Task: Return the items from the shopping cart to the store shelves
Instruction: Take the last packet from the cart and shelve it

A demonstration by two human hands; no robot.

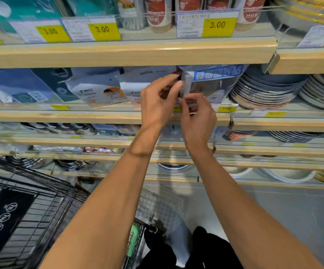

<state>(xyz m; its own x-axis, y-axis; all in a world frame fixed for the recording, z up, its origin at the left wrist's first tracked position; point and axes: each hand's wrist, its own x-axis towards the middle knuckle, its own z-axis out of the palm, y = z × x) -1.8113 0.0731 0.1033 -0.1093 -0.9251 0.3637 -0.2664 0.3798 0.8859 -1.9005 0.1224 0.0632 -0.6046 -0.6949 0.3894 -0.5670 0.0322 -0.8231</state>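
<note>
A clear plastic packet with a blue-and-white header stands on the second shelf, at the centre of the view. My left hand pinches its left edge near the top. My right hand grips its lower left corner from the front. White pouches with an orange circle lean on the same shelf just left of the packet. The black wire shopping cart sits at the lower left, below my left forearm. What lies inside the cart is hard to make out.
Stacks of plates fill the shelf right of the packet. The top shelf carries red-labelled toothpick jars and yellow 3.00 price tags. Lower shelves hold more plates and bowls. Grey floor lies at the lower right.
</note>
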